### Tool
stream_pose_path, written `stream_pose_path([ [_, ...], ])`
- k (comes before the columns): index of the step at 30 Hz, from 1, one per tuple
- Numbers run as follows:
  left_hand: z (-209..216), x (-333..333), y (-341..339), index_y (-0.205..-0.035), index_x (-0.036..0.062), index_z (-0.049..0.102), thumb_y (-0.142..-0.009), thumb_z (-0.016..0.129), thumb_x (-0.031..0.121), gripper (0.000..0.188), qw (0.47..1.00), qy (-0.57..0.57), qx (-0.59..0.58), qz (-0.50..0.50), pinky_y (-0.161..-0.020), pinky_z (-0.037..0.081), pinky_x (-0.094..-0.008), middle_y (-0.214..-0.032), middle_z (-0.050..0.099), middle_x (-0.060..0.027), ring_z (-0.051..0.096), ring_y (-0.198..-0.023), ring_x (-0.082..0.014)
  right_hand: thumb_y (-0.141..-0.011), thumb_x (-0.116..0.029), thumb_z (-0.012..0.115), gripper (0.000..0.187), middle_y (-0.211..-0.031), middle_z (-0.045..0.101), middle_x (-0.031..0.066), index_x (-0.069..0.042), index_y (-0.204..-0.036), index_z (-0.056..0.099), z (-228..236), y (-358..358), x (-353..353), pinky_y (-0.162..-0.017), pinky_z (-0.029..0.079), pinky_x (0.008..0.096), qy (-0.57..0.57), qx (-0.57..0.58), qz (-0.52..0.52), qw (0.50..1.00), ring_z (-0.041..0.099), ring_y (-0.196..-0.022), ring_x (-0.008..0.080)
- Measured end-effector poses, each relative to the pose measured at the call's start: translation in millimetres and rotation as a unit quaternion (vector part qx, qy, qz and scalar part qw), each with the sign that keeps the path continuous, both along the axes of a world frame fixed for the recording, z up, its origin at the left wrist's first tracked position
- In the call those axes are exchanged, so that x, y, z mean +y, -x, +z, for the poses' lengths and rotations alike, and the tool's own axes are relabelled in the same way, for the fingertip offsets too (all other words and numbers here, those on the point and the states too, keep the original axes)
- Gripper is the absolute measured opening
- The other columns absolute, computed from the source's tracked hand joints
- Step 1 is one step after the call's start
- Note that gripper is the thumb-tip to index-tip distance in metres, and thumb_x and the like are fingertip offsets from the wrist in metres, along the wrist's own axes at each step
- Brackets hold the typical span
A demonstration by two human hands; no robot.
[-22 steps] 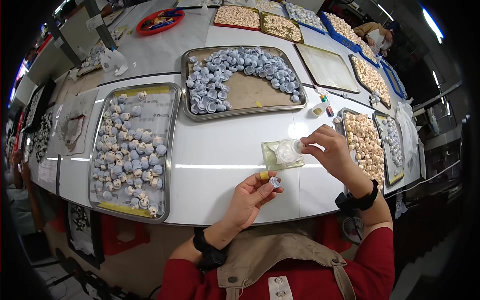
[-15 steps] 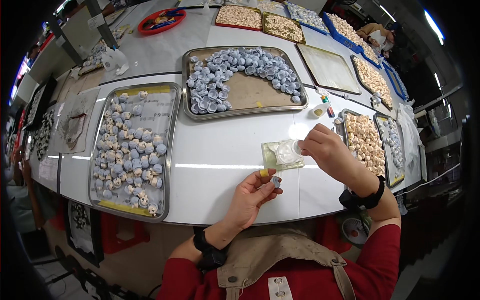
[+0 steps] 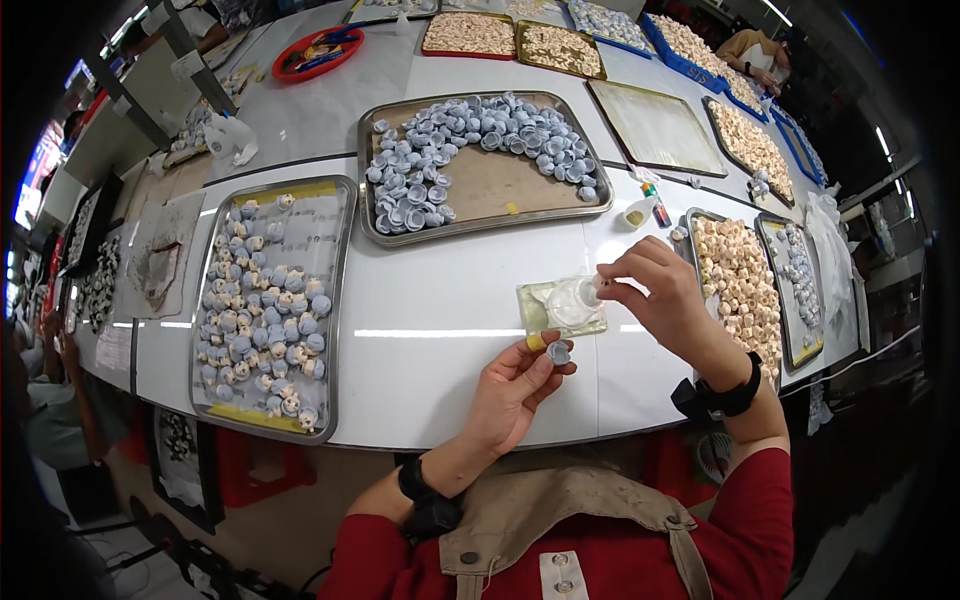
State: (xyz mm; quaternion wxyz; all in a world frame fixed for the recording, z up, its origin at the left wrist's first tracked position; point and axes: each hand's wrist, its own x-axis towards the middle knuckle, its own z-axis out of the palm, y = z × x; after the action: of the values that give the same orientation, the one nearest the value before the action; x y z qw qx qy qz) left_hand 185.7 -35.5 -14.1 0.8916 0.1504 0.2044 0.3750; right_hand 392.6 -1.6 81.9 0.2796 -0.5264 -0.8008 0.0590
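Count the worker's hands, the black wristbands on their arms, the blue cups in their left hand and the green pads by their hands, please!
Left hand and right hand: 2
Left wristband and right wristband: 2
Blue cup: 1
Green pad: 1
Total: 6

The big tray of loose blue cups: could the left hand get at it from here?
Probably yes: the way from the left hand to the big tray runs over white tabletop, and the clear container stands to the right of it. That hand already holds one blue cup, though.
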Motion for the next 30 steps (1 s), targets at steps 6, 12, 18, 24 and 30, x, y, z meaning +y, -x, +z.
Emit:
stream_pose_path([
  [6, 8, 0, -10, -0.118, 0.0053, 0.053, -0.091, 0.053, 0.008, 0.026, 0.999, 0.003, 0.013, 0.036, -0.080, 0.054, -0.0208, -0.112, 0.059, -0.0090, 0.061, -0.096, -0.0160, -0.069, -0.005, 0.076, 0.020, -0.075, 0.060, 0.0073, -0.003, -0.085, 0.066, -13, 9, -26, -0.058, 0.047, 0.0296, 0.039, 0.141, -0.050, 0.988, 0.059, -0.068, 0.0202],
  [12, 3, -3, -13, -0.116, 0.0048, 0.056, -0.090, 0.056, 0.007, 0.026, 0.999, -0.011, 0.019, 0.046, -0.075, 0.055, -0.0208, -0.103, 0.062, -0.0040, 0.062, -0.090, -0.0110, -0.067, -0.005, 0.077, 0.023, -0.077, 0.061, 0.0066, -0.004, -0.087, 0.066, -22, 23, -50, -0.060, 0.048, 0.0285, 0.078, 0.192, -0.016, 0.978, 0.060, -0.070, 0.0197],
  [18, 6, -6, -10, -0.116, 0.0019, 0.057, -0.087, 0.060, 0.008, 0.030, 0.993, -0.078, 0.078, 0.049, -0.073, 0.056, -0.0214, -0.101, 0.064, -0.0046, 0.062, -0.086, -0.0097, -0.068, -0.004, 0.077, 0.022, -0.076, 0.060, 0.0063, -0.003, -0.086, 0.064, -25, 30, -53, -0.061, 0.049, 0.0288, 0.092, 0.205, -0.014, 0.974, 0.060, -0.071, 0.0192],
  [24, 5, -3, 3, -0.112, -0.0015, 0.061, -0.084, 0.065, 0.010, 0.030, 0.963, -0.205, 0.165, 0.058, -0.071, 0.054, -0.0222, -0.093, 0.067, -0.0073, 0.062, -0.078, -0.0108, -0.065, -0.003, 0.079, 0.023, -0.075, 0.060, 0.0061, -0.003, -0.082, 0.064, -24, 38, -55, -0.060, 0.049, 0.0275, 0.098, 0.227, -0.002, 0.969, 0.060, -0.069, 0.0169],
  [30, 18, -2, 18, -0.109, -0.0031, 0.062, -0.084, 0.066, 0.011, 0.029, 0.907, -0.325, 0.265, 0.047, -0.072, 0.054, -0.0246, -0.090, 0.067, -0.0079, 0.062, -0.078, -0.0119, -0.064, -0.008, 0.080, 0.023, -0.076, 0.060, 0.0042, -0.004, -0.081, 0.065, -21, 43, -53, -0.058, 0.047, 0.0288, 0.059, 0.168, 0.055, 0.983, 0.057, -0.068, 0.0178],
])
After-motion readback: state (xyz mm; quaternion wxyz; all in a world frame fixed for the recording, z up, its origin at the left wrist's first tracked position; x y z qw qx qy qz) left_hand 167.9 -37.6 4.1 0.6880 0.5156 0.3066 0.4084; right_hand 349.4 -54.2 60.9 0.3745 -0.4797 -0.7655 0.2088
